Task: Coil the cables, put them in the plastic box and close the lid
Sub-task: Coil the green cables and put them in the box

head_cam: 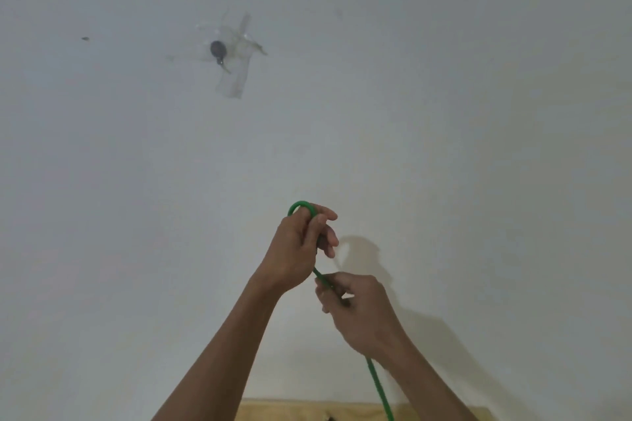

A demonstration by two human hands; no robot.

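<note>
Green cable (378, 383), light, limp, likely springy, held in the air before the wall: left hand (297, 246) grips the first loop, right hand (355, 311) pinches the run below, best fed close to the loop.

Left hand (297, 246) above right hand (359, 311); cable (378, 383) through both, wall (478, 113) behind.

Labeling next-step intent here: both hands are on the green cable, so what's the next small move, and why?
Probably the right hand slides down the green cable and brings another length up to the left hand. Only one small loop shows above the left hand's grip, and a long run of cable hangs from the right hand toward the wooden surface, uncoiled. The plastic box is out of view.
</note>
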